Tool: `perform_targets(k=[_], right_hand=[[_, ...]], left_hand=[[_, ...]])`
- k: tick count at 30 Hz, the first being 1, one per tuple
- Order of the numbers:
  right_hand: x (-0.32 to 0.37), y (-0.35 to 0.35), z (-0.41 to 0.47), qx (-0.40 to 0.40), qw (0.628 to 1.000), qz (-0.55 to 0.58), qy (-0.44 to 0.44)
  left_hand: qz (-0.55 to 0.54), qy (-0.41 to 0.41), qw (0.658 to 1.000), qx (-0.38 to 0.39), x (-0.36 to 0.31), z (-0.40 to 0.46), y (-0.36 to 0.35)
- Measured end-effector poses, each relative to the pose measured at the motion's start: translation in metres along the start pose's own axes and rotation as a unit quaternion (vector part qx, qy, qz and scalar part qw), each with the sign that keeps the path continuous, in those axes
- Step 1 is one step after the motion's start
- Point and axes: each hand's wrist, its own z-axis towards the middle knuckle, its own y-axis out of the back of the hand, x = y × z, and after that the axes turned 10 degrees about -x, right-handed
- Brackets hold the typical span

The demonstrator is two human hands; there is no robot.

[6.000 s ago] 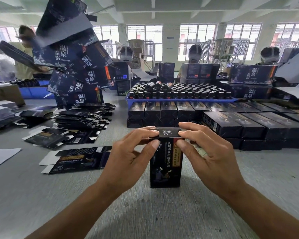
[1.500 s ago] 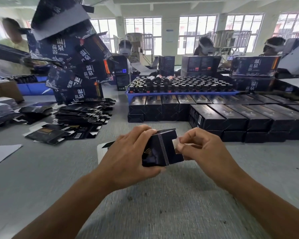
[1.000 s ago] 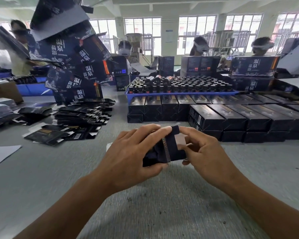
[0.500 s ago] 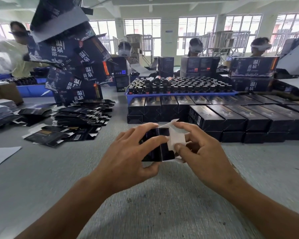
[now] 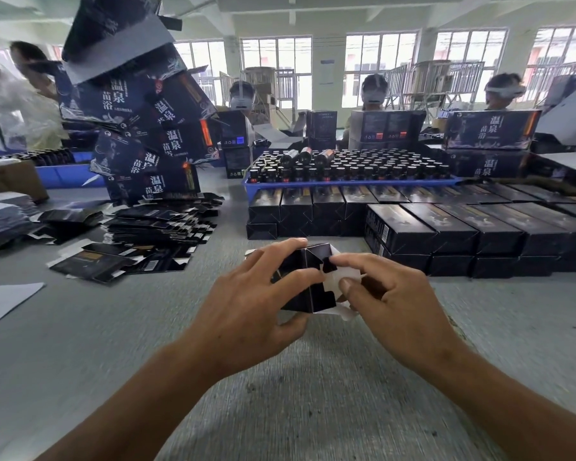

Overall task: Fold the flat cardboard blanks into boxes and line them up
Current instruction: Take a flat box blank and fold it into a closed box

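your left hand (image 5: 246, 307) grips the half-folded black cardboard box (image 5: 305, 281) above the grey tabletop (image 5: 80, 344); your right hand (image 5: 396, 304) pinches its white end flaps (image 5: 341, 281). tuck them squarely, one under another.

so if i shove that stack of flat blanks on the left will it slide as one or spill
The stack of flat blanks probably spills: its edges already sit ragged and fanned. The glossy-looking card likely slips sheet over sheet. Each blank looks thin and light.
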Motion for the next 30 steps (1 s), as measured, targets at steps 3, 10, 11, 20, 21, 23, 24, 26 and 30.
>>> perform_targets(k=[3, 10, 11, 20, 21, 23, 24, 26, 30], right_hand=[[-0.0005, 0.0008, 0.0005, -0.004, 1.0, 0.007, 0.0], [0.0025, 0.0044, 0.0023, 0.039, 0.999, 0.001, -0.011], [0.0037, 0.0062, 0.0026, 0.066, 0.998, 0.012, -0.022], [0.0069, 0.0056, 0.0028, 0.091, 0.995, -0.038, 0.017], [0.0069, 0.006, 0.0029, 0.089, 0.995, -0.033, 0.016], [0.0057, 0.0064, 0.0028, 0.088, 0.996, -0.027, 0.012], [0.0048, 0.0064, 0.0025, 0.089, 0.996, -0.026, 0.011], [0.0031, 0.0063, 0.0023, 0.094, 0.995, -0.022, 0.011], [0.0, 0.0059, 0.0029, 0.112, 0.994, 0.017, 0.003]], left_hand=[[0.004, -0.001, 1.0, -0.011, -0.0009, -0.0004, -0.0017], [0.019, -0.003, 1.0, -0.016, 0.0004, 0.0002, -0.0024], [0.016, 0.002, 1.0, -0.017, 0.0022, -0.0003, -0.0024], [0.026, 0.002, 0.999, -0.037, 0.0048, 0.0, -0.002], [0.025, -0.002, 0.999, -0.039, 0.0049, 0.0003, -0.002], [0.025, -0.006, 0.999, -0.04, 0.0052, 0.0003, -0.0021], [0.027, -0.007, 0.999, -0.041, 0.0054, 0.0002, -0.0023], [0.03, -0.007, 0.999, -0.042, 0.0059, 0.0001, -0.0025], [0.025, -0.006, 0.999, -0.046, 0.0072, 0.0005, -0.0005]])
